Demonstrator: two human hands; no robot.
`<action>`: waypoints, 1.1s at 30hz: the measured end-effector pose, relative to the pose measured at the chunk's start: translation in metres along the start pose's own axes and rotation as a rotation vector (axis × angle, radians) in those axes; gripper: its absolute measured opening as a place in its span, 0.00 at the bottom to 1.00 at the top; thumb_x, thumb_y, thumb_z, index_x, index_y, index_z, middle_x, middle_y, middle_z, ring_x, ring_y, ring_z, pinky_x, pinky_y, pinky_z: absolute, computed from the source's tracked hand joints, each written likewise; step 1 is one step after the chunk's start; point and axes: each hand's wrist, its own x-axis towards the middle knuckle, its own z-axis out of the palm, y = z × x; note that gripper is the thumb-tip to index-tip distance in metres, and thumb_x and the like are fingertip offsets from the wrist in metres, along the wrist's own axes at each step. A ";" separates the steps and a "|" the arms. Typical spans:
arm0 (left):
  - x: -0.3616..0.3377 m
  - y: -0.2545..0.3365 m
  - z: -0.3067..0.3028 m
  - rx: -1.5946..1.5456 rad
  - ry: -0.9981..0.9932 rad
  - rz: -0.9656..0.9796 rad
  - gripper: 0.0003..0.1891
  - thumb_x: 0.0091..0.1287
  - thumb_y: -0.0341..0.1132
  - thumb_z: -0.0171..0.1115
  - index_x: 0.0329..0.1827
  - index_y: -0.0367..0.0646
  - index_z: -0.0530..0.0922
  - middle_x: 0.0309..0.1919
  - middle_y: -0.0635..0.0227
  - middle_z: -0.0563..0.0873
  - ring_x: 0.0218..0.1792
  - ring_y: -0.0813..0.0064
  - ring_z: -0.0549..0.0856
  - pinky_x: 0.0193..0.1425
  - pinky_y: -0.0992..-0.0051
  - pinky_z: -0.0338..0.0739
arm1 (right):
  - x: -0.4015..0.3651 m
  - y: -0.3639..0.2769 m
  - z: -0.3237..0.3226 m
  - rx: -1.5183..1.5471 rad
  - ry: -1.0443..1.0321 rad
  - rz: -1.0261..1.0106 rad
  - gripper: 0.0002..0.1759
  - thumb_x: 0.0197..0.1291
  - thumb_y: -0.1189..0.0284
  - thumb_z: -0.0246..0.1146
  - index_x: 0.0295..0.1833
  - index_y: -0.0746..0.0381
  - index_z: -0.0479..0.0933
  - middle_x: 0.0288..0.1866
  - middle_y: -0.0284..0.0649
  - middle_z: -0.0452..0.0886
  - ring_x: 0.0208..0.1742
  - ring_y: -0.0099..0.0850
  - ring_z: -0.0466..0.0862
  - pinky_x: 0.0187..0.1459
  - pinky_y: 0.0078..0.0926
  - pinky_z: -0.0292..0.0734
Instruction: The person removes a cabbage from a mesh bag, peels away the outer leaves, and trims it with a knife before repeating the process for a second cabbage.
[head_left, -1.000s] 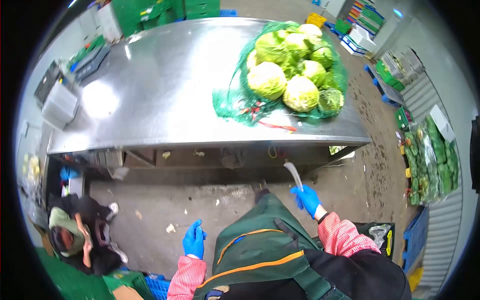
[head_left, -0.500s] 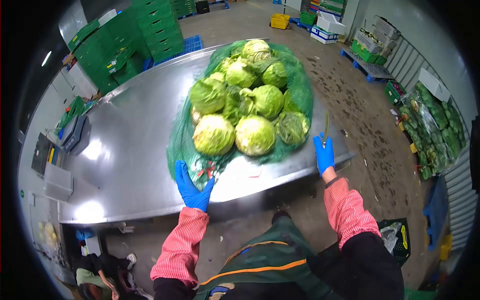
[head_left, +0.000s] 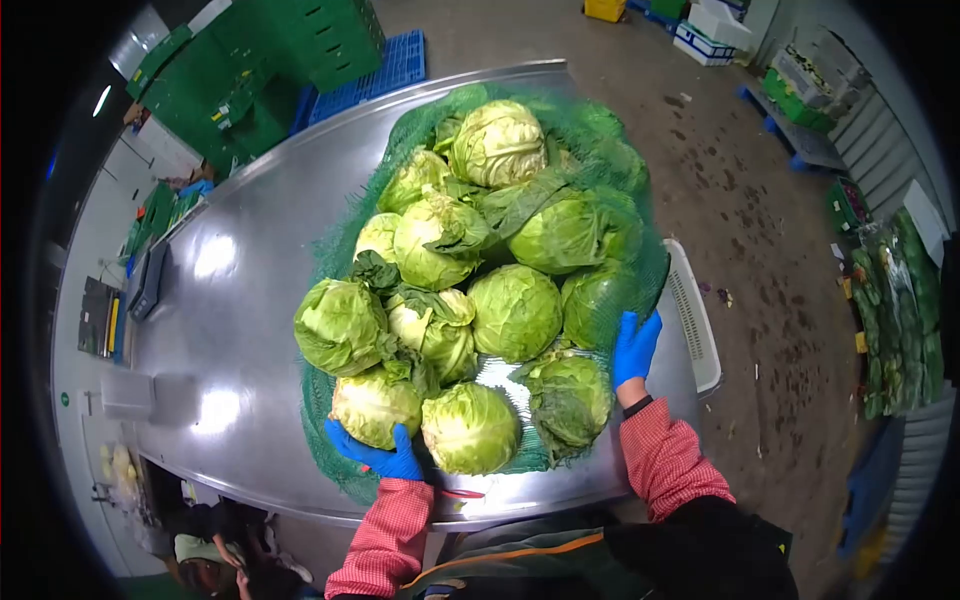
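Observation:
Several green cabbages point(head_left: 515, 312) lie on and inside a green net bag point(head_left: 325, 455) spread over a steel table point(head_left: 250, 340). My left hand point(head_left: 380, 458), in a blue glove, rests against the underside of the nearest-left cabbage point(head_left: 376, 408), its thumb and fingers spread apart. At the bag's right edge is my right hand point(head_left: 634, 350), also blue-gloved, its fingers closed on the netting. Whether a tool is still in that hand is hidden. A loose-leaved cabbage point(head_left: 568, 400) sits just left of it.
A white plastic basket point(head_left: 695, 320) stands beyond the table's right edge. Green crates point(head_left: 270, 60) and a blue pallet point(head_left: 375, 80) are at the back left. A scale point(head_left: 148, 283) sits at the left. Another person point(head_left: 215, 550) is low at the bottom left.
The cabbages and net have come nearer, and the view has shifted closer over the table. My left hand has reached the nearest-left cabbage; the thin tool seen at my right hand no longer shows.

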 end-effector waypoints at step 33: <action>0.055 0.001 0.142 -1.363 -0.796 -1.187 0.35 0.70 0.65 0.46 0.71 0.49 0.68 0.67 0.59 0.74 0.65 0.58 0.76 0.68 0.56 0.71 | -0.027 -0.183 0.084 -0.454 -0.817 -0.080 0.40 0.63 0.41 0.52 0.64 0.66 0.71 0.53 0.55 0.82 0.52 0.50 0.82 0.53 0.41 0.77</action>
